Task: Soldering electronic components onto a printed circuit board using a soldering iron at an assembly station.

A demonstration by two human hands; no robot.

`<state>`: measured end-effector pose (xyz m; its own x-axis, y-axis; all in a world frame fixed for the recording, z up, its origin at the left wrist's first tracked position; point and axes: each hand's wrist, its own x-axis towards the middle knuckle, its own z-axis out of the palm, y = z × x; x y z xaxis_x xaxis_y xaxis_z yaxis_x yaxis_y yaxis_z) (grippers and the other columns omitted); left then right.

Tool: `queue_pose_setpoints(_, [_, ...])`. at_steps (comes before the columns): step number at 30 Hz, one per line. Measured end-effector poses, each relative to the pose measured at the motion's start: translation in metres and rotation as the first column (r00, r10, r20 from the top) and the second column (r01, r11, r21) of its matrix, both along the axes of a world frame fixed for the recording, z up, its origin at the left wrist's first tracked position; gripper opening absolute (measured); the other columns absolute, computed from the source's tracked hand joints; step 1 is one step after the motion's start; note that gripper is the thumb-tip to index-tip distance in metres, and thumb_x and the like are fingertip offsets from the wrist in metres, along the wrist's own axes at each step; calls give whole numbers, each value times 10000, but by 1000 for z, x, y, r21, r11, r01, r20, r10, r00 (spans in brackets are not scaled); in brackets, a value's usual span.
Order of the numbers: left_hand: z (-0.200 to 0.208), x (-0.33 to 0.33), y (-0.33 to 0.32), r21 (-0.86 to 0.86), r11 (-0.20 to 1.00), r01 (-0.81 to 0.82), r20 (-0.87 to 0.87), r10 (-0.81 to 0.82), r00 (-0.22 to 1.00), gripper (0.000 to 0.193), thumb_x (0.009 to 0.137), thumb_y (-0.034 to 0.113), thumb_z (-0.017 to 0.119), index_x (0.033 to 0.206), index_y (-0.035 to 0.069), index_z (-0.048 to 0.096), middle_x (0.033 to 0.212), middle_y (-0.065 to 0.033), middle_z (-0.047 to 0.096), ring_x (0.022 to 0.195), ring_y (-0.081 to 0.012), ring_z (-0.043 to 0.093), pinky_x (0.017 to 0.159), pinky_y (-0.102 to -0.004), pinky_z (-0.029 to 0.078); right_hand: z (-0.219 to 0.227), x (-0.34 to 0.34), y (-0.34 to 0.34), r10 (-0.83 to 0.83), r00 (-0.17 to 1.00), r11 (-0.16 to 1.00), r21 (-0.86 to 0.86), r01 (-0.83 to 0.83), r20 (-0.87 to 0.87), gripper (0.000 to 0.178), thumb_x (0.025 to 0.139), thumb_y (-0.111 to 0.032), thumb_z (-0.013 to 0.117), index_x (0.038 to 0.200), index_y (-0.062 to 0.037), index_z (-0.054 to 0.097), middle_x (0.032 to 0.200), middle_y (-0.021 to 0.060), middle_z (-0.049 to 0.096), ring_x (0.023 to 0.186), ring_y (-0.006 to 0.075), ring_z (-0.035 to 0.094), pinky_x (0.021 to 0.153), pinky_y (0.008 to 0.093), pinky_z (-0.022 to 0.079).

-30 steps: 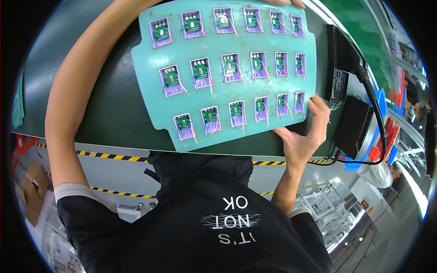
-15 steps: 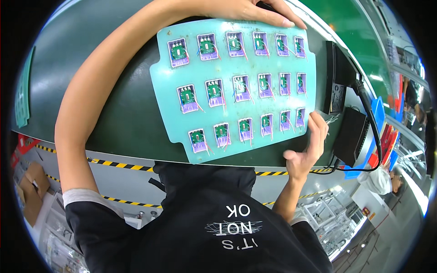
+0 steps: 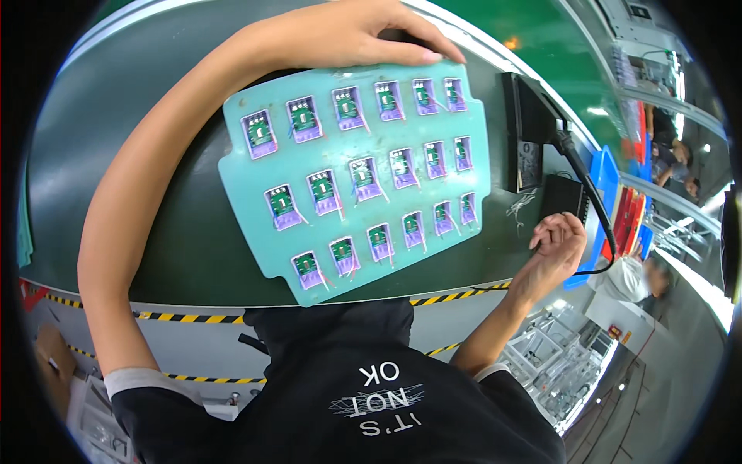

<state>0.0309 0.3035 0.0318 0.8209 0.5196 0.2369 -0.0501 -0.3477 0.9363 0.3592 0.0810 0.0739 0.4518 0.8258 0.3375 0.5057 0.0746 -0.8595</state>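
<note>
A light green tray (image 3: 255, 209) lies over the dark table, slightly turned. Its rows of rectangular pockets hold small green circuit boards (image 3: 282, 203) in purple housings, with thin red and dark wires trailing out. At the tray's far edge, my left hand (image 3: 348, 35) grips it, thumb along the rim; some of its fingers are hidden behind that edge. My left forearm curves round the tray's left side. Off the tray's right side, my right hand (image 3: 558, 240) is loosely closed, fingers curled in and nothing seen in them.
Right of the tray, a black device (image 3: 522, 131) stands near a black box (image 3: 563, 197) and a thick black cable (image 3: 587, 178). Loose pale wires (image 3: 519, 207) lie beside them. Blue bins (image 3: 604, 182) and red bins (image 3: 630, 216) are farther right. Another person (image 3: 630, 278) is in the background.
My right hand has let go of the tray's right edge and moved off to the right, its fingers curling. My left hand keeps its grip; the view has shifted.
</note>
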Motion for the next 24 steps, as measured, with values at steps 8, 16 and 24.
queue_pose_setpoints(8, [-14, 16, -5, 84, 992, -98, -15, 99, 995, 313, 1017, 233, 574, 1262, 78, 694, 1084, -73, 712, 965, -166, 643, 859, -306, 486, 4, 13, 26, 90, 995, 989, 115, -93, 32, 483, 1049, -340, 556, 1319, 48, 454, 952, 165, 638, 692, 151, 612, 494, 204, 440])
queue_pose_setpoints(16, [-19, 14, -4, 84, 994, -76, 24, 74, 997, 311, 1019, 203, 559, 1266, 56, 677, 1150, -79, 686, 1024, -177, 636, 895, -303, 492, 5, 7, 64, 106, 994, 967, 228, -109, 25, 392, 1011, -261, 644, 1212, 58, 534, 695, 89, 617, 475, 115, 532, 418, 206, 380])
queue_pose_setpoints(24, [-20, 12, -2, 128, 987, -95, -1, 96, 995, 309, 1007, 203, 567, 1250, 53, 687, 1147, -90, 713, 1061, -222, 632, 1033, -354, 423, -5, 7, 82, 25, 990, 981, 189, -51, 137, 248, 1020, -200, 627, 1080, 41, 612, 606, 40, 538, 469, 86, 489, 414, 214, 360])
